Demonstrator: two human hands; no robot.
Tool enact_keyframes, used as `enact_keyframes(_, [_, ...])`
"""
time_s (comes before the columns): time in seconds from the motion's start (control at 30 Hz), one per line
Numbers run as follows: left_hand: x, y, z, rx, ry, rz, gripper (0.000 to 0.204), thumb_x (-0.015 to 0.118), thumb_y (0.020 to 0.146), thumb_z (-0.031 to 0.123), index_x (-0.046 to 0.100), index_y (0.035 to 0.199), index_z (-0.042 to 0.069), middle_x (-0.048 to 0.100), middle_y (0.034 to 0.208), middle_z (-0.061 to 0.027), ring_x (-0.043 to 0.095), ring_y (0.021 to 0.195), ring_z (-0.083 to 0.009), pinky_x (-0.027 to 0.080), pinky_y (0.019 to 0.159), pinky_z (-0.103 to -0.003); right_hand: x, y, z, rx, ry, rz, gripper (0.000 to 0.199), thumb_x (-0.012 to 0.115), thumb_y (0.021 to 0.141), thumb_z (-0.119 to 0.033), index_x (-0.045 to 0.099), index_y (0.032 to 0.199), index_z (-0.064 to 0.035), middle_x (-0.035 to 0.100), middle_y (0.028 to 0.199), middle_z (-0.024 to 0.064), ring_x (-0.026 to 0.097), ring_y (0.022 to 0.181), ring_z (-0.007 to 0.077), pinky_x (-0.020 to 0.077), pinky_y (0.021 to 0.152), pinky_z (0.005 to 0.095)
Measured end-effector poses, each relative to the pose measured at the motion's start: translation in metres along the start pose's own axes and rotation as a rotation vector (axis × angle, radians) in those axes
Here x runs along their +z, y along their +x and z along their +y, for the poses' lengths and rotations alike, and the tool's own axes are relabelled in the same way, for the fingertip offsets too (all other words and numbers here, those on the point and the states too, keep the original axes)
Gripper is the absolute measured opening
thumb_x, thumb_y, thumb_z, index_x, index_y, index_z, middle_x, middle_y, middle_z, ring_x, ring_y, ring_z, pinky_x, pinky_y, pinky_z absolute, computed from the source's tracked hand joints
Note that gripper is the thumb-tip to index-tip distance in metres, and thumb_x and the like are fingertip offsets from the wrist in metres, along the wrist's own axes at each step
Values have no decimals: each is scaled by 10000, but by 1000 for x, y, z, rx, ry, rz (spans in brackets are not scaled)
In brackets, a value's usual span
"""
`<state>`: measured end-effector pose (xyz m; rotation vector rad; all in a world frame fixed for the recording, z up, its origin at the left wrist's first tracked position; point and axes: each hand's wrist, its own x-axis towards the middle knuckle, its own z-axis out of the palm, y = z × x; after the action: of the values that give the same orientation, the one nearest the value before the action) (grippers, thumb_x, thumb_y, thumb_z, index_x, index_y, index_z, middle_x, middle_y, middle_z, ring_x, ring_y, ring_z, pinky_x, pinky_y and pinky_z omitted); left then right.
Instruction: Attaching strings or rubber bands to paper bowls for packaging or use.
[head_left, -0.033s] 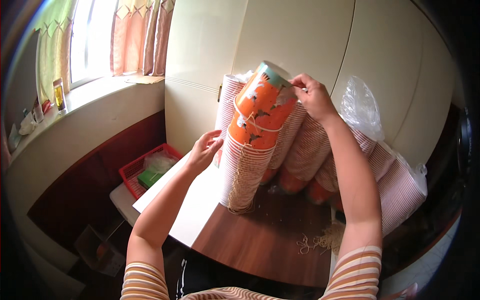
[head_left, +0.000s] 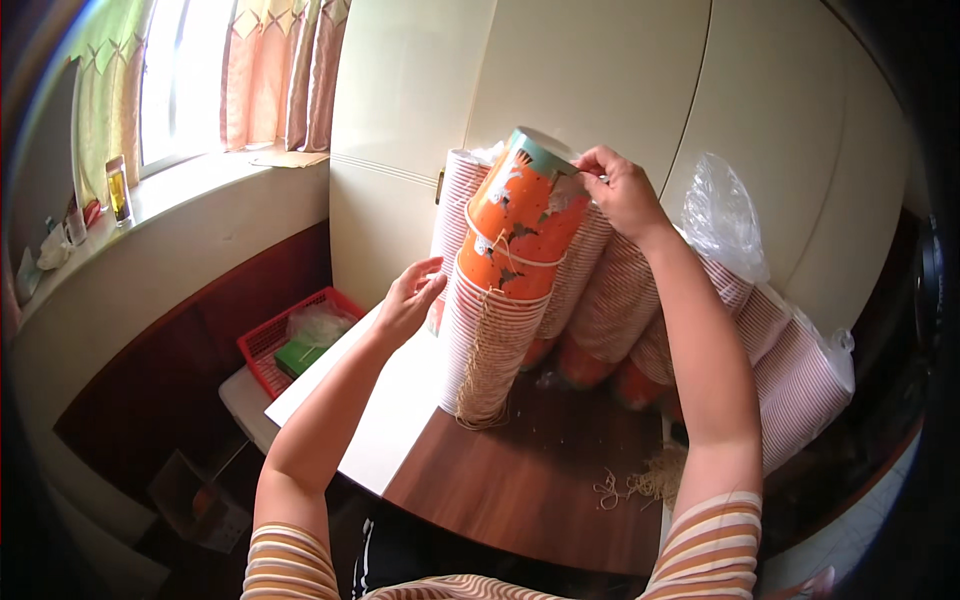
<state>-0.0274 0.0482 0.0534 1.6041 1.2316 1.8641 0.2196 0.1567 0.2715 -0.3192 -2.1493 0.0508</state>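
A tall stack of upside-down paper buckets (head_left: 495, 345) stands on the brown table, with pale rims and thin cord handles hanging down the near side. Its top orange bucket (head_left: 515, 205) has a teal band, dark printed figures and a loose cord loop (head_left: 505, 245). My right hand (head_left: 630, 195) is closed in a pinch against the top bucket's upper right side; what lies between the fingertips is too small to name. My left hand (head_left: 408, 300) is beside the stack's left side, fingers apart and holding nothing. Loose tan cords (head_left: 655, 480) lie on the table near my right forearm.
More nested bucket stacks (head_left: 610, 300) lean behind and to the right, some in clear plastic bags (head_left: 720, 220). A red basket (head_left: 262, 345) with a green item sits at the left. The brown table (head_left: 540, 500) adjoins a white surface (head_left: 385, 410). Pale cabinet doors (head_left: 590, 70) stand behind.
The top bucket has tipped very slightly to the left, and my right hand's fingertips have shifted a little with it. My left hand is almost unmoved.
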Motion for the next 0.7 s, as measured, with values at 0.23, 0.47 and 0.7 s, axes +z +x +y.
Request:
enact_keyframes(0.23, [18,14,0,-92,-94,-19,572,519,934,385,376,1360,32,477,1319,-134,459,1188,-203,394,936,-349,17,8,-4,137,-81,-150,133,630,819,-107,583,898,-11,656,800,127,635,736,223,498,679,327])
enact_keyframes(0.47, [26,23,-16,-40,-37,27,652,508,931,420,308,1385,-3,449,1324,-182,438,1218,-240,354,1004,-357,25,-3,-1,139,-57,-193,101,620,828,-68,567,888,-8,612,745,51,570,713,127,472,675,281])
enact_keyframes(0.7, [31,22,-23,19,-20,-18,683,487,929,455,295,1386,-14,486,1265,-210,443,1210,-269,348,1007,-369,29,-13,6,107,-40,-200,90,612,830,-65,559,879,-11,610,744,51,571,720,129,470,677,283])
